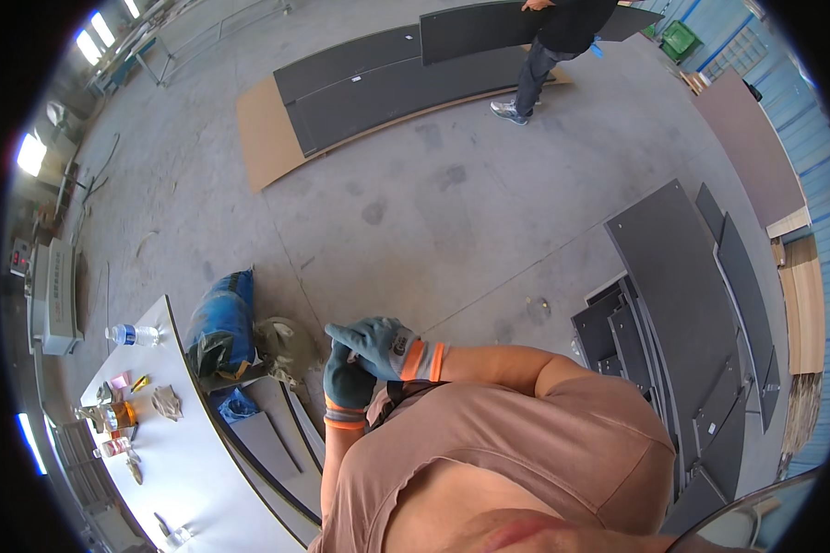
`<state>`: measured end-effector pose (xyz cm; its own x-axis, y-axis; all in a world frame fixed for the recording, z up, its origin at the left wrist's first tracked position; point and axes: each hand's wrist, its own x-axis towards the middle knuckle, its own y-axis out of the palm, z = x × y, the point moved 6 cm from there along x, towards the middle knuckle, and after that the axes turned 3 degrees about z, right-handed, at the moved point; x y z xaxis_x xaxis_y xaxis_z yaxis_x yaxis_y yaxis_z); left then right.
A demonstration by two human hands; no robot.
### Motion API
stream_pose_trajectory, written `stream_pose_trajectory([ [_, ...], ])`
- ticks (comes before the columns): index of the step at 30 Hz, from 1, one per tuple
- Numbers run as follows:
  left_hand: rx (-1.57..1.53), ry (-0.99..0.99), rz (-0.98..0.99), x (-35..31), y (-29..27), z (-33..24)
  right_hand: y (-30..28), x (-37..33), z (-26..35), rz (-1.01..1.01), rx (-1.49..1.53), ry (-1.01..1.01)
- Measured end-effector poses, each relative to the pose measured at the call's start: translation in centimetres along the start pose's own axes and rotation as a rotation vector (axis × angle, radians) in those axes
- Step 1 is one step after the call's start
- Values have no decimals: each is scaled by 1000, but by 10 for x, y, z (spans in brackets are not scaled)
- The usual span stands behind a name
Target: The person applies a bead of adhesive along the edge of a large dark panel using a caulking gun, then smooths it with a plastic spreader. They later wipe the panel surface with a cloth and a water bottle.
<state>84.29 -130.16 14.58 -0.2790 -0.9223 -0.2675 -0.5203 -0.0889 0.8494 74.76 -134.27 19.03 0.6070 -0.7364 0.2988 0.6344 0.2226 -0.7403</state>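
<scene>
Both my hands meet in front of my chest, in blue-grey work gloves with orange cuffs. My right hand [378, 347] lies across the top of the other, its fingers bent over the left glove and one fingertip sticking out to the left. Under it, my left hand [348, 382] is upright and curled closed. Its fingers are partly covered, and whether anything is between the palms cannot be seen. Just left of the hands are a pale crumpled bag [288, 348] and a blue sack [226, 318].
A white-topped table [217, 470] at left holds a water bottle [133, 335], a rag [167, 403] and small items. Dark panels [678, 295] are stacked at right. Ahead, a person [563, 41] holds a dark panel [475, 32] above other panels [378, 103] on cardboard [263, 138].
</scene>
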Motion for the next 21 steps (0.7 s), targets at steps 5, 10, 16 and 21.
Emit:
stream_pose_trajectory([
  [5, -61, 11, 8, 5, -4, 4, -10, 4, 2, -43, 0, -2],
  [10, -63, 89, 15, -9, -20, -5, -2, 18, 9, 41, 241, -159],
  [16, 711, 318, -258, -53, -36, -23, 23, 8, 30, 124, 125, -208],
  [21, 1483, 814, -428, -134, -61, -64, 70, 20, 79, 348, 184, -338],
])
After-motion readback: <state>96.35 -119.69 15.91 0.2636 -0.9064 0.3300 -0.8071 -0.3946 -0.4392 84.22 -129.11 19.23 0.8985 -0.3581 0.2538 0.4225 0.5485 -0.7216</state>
